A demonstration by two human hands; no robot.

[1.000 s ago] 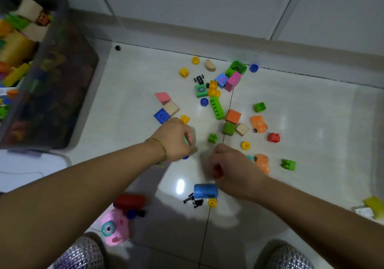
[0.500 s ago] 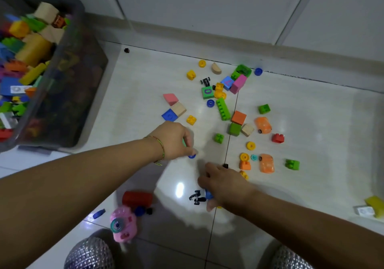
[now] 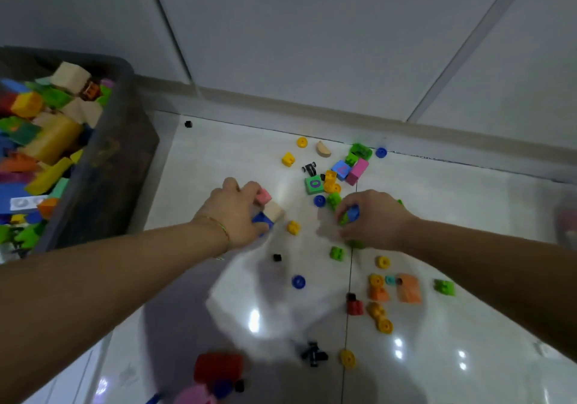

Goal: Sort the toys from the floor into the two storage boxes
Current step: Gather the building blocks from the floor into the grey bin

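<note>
Head view: the left hand (image 3: pixel 234 213) curls round three blocks (image 3: pixel 272 210), pink, tan and blue, on the floor (image 3: pixel 218 160) near the dark box (image 3: pixel 125 160), which is heaped with toys. The right hand (image 3: pixel 377 219) pinches a blue piece (image 3: pixel 354 211) with a green one against it. Loose toys (image 3: pixel 337 252) lie scattered between and below both hands.
</note>
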